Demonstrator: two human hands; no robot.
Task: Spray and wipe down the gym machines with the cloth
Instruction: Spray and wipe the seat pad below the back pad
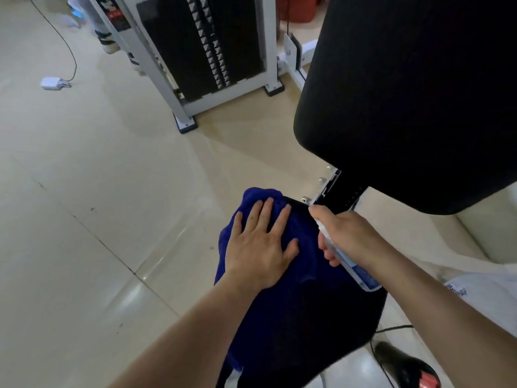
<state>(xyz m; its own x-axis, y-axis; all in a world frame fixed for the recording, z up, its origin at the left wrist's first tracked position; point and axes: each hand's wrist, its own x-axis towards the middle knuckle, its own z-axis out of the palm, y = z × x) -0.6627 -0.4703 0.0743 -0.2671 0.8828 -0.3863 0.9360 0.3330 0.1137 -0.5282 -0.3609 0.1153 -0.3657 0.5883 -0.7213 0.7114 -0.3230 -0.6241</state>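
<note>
Cream tiled floor (pixel 84 177) — black seat pad (pixel 307 331) under blue cloth (pixel 305 247)

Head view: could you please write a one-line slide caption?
Left hand presses the cloth flat on the seat; right hand grips the spray bottle.

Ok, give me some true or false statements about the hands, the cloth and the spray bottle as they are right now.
1. The left hand lies flat on the blue cloth. True.
2. The cloth is draped over the backrest pad. False: it lies on the seat pad.
3. The right hand holds the spray bottle. True.
4. The weight stack frame is red. False: it is white.
</note>
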